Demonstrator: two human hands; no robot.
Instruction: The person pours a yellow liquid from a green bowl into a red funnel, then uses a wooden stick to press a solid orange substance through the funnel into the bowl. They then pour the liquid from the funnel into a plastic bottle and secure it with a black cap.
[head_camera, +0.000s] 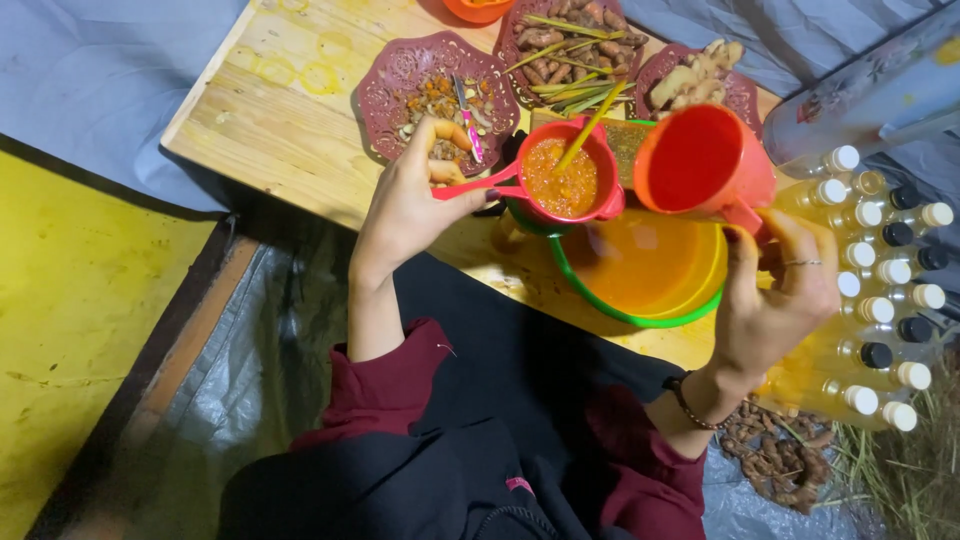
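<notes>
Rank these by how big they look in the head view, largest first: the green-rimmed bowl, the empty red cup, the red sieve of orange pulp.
1. Green-rimmed bowl, clearly the widest.
2 and 3. Red cup in the right hand and red sieve held by the left hand: their mouths look alike, and the cup is tilted towards the camera, so no ranking.

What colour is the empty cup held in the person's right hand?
The cup in the right hand is red-orange inside and out, as the head view shows.
</notes>
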